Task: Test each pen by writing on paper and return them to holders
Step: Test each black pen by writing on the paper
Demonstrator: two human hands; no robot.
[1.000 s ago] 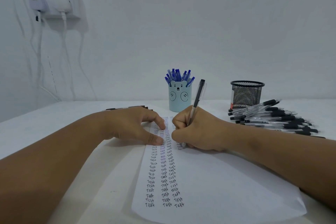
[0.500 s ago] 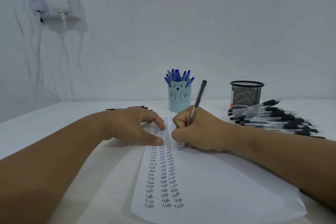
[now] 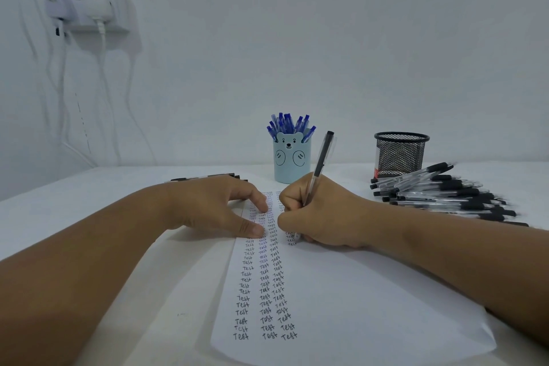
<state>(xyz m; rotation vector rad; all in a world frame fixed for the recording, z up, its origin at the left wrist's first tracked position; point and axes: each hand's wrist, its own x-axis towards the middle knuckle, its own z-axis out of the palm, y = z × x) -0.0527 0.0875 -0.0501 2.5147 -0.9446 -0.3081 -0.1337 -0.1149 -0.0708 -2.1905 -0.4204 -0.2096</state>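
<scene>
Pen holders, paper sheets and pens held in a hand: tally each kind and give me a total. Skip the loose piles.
Pen holders: 2, the blue bear holder and the black mesh holder.
Sheets: 1, the paper sheet.
Pens in a hand: 1, the black pen gripped by the right hand.
Total: 4.

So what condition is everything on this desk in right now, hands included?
Right hand: grips a black pen, tip on the paper.
Black pen: tilted, in use.
Left hand: fingers press the paper flat.
Paper: flat, with three full columns of "Test" and a fourth begun.
Bear holder: upright, full of blue pens.
Mesh holder: upright; contents unclear.
Loose black pens: piled lying beside the mesh holder.
</scene>
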